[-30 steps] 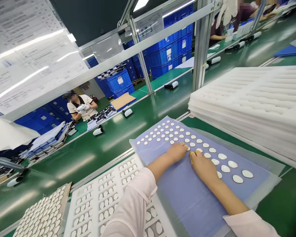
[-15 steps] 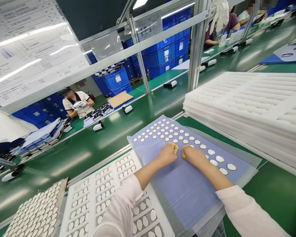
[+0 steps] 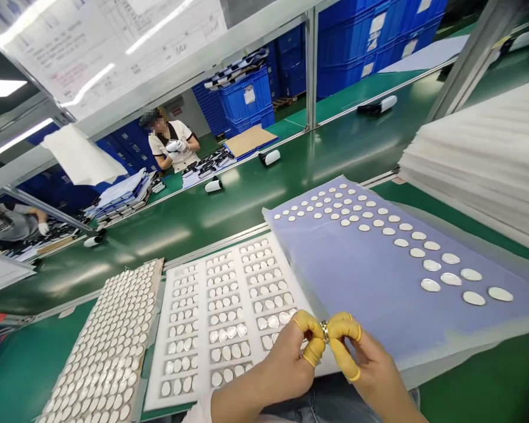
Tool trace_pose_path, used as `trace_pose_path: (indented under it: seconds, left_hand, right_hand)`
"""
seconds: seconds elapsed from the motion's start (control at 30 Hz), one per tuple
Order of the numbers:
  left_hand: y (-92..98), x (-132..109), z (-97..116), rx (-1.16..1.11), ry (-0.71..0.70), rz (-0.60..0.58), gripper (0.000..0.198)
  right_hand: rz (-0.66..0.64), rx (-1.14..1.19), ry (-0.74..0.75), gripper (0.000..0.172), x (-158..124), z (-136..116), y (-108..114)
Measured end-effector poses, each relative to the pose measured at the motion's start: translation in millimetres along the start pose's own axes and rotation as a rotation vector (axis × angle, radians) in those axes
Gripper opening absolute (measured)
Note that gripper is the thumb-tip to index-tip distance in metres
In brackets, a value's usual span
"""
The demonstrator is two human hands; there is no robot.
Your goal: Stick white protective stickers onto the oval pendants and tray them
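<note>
In the head view, draws the left grip [image 3: 291,358] and the right grip [image 3: 370,367] back from among the white oval pieces [image 3: 431,285] on the blue sheet [image 3: 348,264] and brings them together close to the lap. Reads as a switch from work across the sheet to close handling of a single piece. Leaves the oval rows in plain sight along the sheet's far edge and right edge, with a broad bare stretch toward its left and near edges.

Pinches one small shiny piece [image 3: 325,331] from both sides, metallic-looking and mostly covered by the fingertips, perhaps tilted edge-on; too small to identify further. Seen in front of the near right corner of the white foam tray [image 3: 244,294], beside the sheet's left edge; height above the table [image 3: 480,376] hard to judge. Closes both grips to about the thickness of the piece, thumb and finger wrapped in yellow finger covers [image 3: 347,359], almost meeting tip to tip. Past the tray's left edge, a board [image 3: 159,271] packed with more ovals; beyond the sheet's right edge, stacked foam sheets [image 3: 476,153].
</note>
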State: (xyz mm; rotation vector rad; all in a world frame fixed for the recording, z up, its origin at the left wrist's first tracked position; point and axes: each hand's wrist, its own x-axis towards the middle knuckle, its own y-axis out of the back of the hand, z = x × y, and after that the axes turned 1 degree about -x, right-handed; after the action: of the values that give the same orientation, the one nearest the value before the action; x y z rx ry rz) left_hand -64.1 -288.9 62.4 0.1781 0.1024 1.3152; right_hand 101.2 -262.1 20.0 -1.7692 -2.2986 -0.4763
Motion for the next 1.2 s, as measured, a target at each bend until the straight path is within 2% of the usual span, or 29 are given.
trace_pose_path:
  seconds: [0.13, 0.33, 0.53, 0.7, 0.77, 0.83, 0.9, 0.93, 1.07, 1.13, 1.2]
  left_hand:
    - [-2.8, -24, -5, -0.216, 0.068, 0.074, 0.026]
    - [-5.3, -41, -2, -0.603, 0.086, 0.052, 0.029]
    - [-3.3, -53, -8, -0.541, 0.102, 0.200, 0.032]
    - [3.2, -56, -6, -0.636, 0.181, 0.165, 0.050]
    - [4.2, -57, -9, -0.665, 0.159, 0.136, 0.057]
    - [4.3, -60, -13, -0.589, 0.060, 0.131, 0.058]
    - [4.6, -64, -16, -0.423, -0.068, 0.142, 0.057]
    - [5.2, -65, -16, -0.323, -0.119, 0.147, 0.057]
    - [9.8, -68, -11, 0.067, -0.243, 0.144, 0.053]
    - [11.9, -68, -7, 0.203, -0.246, 0.132, 0.048]
    - [12.9, -69, -8, 0.304, -0.232, 0.109, 0.042]
  right_hand:
    - [-0.101, 0.016, 0.036, 0.019, -9, -10, -8]
    - [-0.184, -0.026, 0.119, 0.019, -14, -22, -14]
    - [-0.182, -0.087, 0.230, 0.022, -6, -34, -22]
    - [-0.261, -0.071, 0.250, 0.024, -12, -32, -19]
    - [-0.275, -0.043, 0.245, 0.023, -17, -25, -18]
    - [-0.205, -0.011, 0.212, 0.020, -20, -18, -17]
    - [-0.144, 0.014, 0.127, 0.010, -21, -15, -18]
    - [-0.155, 0.028, 0.064, 0.013, -21, -15, -19]
    - [-0.338, 0.154, -0.237, 0.052, -15, -25, -25]
    - [-0.372, 0.215, -0.338, 0.056, -12, -31, -29]
    - [-0.402, 0.255, -0.397, 0.053, -11, -32, -31]
